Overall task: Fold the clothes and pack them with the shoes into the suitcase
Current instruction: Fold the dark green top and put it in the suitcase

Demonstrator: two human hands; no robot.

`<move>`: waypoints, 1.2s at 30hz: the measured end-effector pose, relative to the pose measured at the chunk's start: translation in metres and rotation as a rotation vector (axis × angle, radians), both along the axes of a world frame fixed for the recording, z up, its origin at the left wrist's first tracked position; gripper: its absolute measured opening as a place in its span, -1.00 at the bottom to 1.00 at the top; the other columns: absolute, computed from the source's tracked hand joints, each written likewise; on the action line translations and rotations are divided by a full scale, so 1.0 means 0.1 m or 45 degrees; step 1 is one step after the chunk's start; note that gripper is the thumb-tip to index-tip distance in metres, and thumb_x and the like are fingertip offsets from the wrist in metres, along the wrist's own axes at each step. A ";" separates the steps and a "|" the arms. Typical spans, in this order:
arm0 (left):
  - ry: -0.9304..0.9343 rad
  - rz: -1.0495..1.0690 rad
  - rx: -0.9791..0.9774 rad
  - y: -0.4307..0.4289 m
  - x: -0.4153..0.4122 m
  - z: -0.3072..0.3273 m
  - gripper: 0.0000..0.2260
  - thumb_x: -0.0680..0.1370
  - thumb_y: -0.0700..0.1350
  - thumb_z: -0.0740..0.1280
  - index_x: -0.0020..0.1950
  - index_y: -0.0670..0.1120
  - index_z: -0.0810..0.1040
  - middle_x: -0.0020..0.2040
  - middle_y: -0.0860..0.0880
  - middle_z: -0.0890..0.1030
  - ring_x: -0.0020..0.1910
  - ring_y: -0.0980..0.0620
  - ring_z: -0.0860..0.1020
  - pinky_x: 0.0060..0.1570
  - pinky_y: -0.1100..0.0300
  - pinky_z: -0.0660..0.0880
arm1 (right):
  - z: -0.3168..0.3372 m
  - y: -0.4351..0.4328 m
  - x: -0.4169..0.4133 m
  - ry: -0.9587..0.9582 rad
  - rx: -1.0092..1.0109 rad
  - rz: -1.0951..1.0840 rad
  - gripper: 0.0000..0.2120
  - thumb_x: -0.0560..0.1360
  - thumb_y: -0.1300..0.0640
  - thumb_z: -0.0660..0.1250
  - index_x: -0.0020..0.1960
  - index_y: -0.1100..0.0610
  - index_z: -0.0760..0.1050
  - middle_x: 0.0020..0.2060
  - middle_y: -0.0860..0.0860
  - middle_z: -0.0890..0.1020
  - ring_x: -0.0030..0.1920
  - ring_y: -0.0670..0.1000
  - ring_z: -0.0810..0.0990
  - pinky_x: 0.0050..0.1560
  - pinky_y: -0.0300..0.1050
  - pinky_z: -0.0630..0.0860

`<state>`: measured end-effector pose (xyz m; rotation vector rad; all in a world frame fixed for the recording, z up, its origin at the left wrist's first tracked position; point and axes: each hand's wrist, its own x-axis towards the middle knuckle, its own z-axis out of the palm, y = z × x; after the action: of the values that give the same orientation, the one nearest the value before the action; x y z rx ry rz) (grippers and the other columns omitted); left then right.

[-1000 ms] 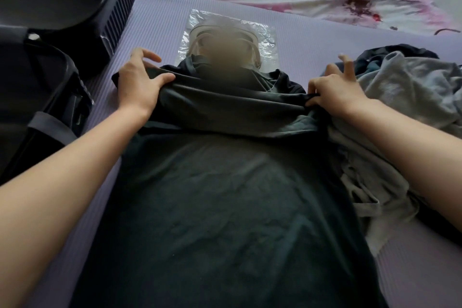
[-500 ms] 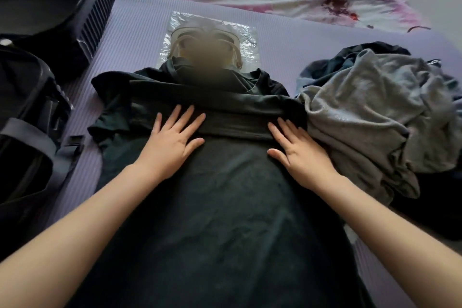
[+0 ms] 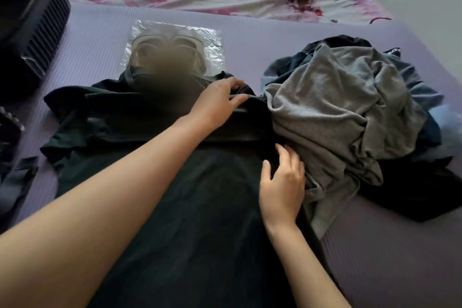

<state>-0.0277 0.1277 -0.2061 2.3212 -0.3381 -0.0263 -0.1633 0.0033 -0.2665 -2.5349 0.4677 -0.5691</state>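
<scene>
**Folding the shirt's right side.** The fingers of the left hand curl over the far right shoulder of the shirt, thumb opposed, pinching a fold of dark cloth. The right hand lies flat on the shirt's right edge, fingers nearly straight and holding nothing, just beside the grey top of the pile. The shirt lies spread on the mat, its upper part turned down in a band across the chest. Its collar end reaches the bagged shoes. The suitcase lies at far left, partly out of frame and well apart from the pile.

The step in hand is probably bringing the right sleeve and side inward. To do it well, the right hand should pin a straight fold line parallel to the side seam. The left hand then carries the shoulder across in one motion, keeping the grey cloth out of the fold. Smoothing outward from the crease afterwards keeps wrinkles from being trapped.
</scene>
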 end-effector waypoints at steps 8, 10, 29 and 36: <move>0.182 -0.054 0.308 -0.31 0.37 -0.02 -0.53 0.46 0.30 0.27 -0.41 -0.07 0.45 -0.44 -0.01 0.44 -0.35 -0.01 0.44 -0.27 0.14 0.31 | 0.01 0.00 0.24 0.058 -0.102 -0.125 -0.69 0.36 0.14 0.49 0.09 0.14 0.61 -0.14 0.08 0.66 -0.07 0.16 0.58 -0.12 -0.02 0.50; 0.251 -0.084 0.281 -0.23 0.34 0.03 -0.50 0.45 0.30 0.29 -0.43 -0.10 0.38 -0.48 -0.01 0.36 -0.44 0.04 0.34 -0.36 0.16 0.25 | 0.04 0.00 0.23 0.085 -0.001 -0.126 -0.69 0.41 0.10 0.45 0.14 0.12 0.59 -0.08 0.08 0.66 -0.01 0.16 0.57 -0.04 -0.01 0.47; 0.494 -0.099 -0.443 0.31 -0.02 0.05 -0.86 0.55 -0.07 0.33 0.07 -0.02 0.63 -0.10 0.07 0.67 -0.15 0.24 0.62 -0.08 0.41 0.54 | 0.17 0.16 0.31 -0.051 0.491 -0.210 -0.71 0.49 0.11 0.35 0.18 0.10 0.42 0.02 0.01 0.65 0.02 0.11 0.59 0.01 -0.04 0.42; 0.507 0.038 -0.529 0.29 0.05 0.07 -0.84 0.55 -0.02 0.32 0.11 0.06 0.58 -0.10 0.13 0.63 -0.13 0.28 0.57 -0.13 0.47 0.49 | 0.15 0.24 0.36 -0.132 0.402 -0.169 -0.78 0.42 0.12 0.39 0.07 0.00 0.59 -0.18 0.01 0.65 -0.10 0.09 0.56 -0.01 0.00 0.46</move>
<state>-0.0231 0.1566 -0.1994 1.8554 -0.0932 -0.3642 -0.1271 0.0276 -0.2516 -2.1760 0.6376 -0.6186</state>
